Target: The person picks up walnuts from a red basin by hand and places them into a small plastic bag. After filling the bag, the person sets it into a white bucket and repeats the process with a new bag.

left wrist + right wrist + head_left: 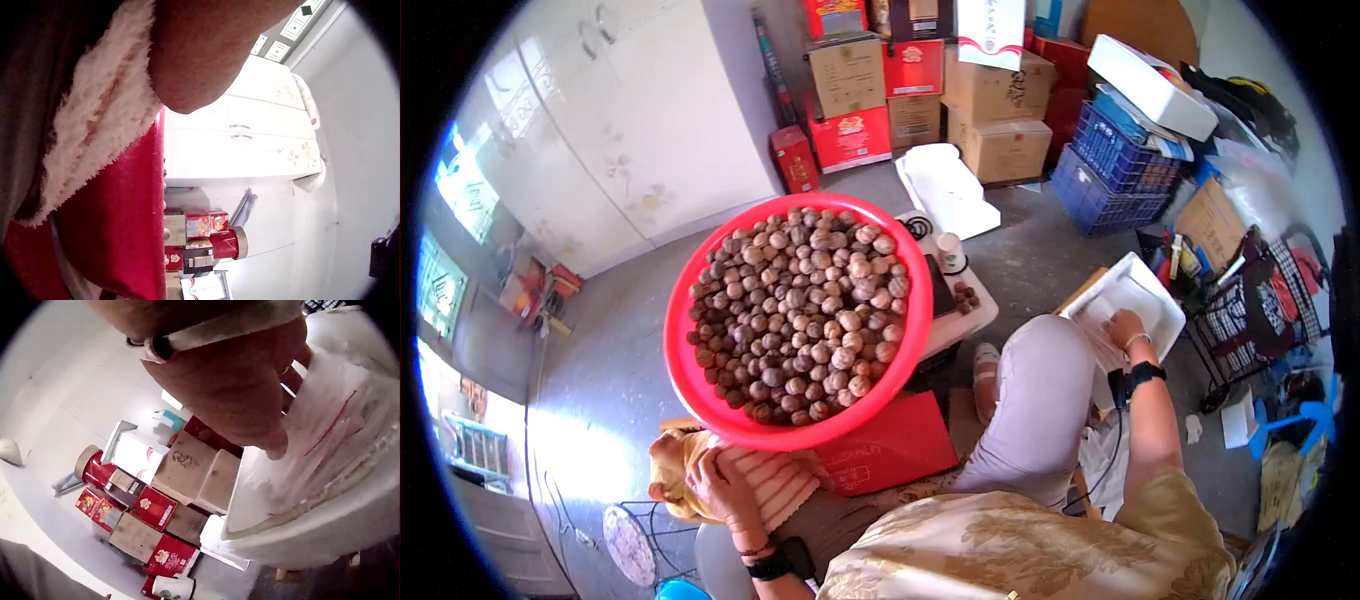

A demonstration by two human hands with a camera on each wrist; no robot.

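In the head view my left hand (722, 490) rests on a striped, fluffy towel (785, 485) over the lap, just below a big red basin (690, 395) heaped with walnuts (800, 310). The left wrist view shows the towel (103, 106) beside the basin's red wall (134, 219), with part of the hand (194, 69) above. My right hand (1124, 328) reaches into a white foam box (1165, 310). Up close, its thumb (275, 447) stands apart from the fingers, over thin white plastic (325, 425) marked with red lines. Some fingertips are hidden.
A red box (890, 445) sits below the basin. Behind it, a low white stand (975, 318) holds a cup (950, 250) and several walnuts. Stacked cartons (1000, 150) and blue crates (1115, 160) line the back, and a wire basket cart (1250, 320) stands at right.
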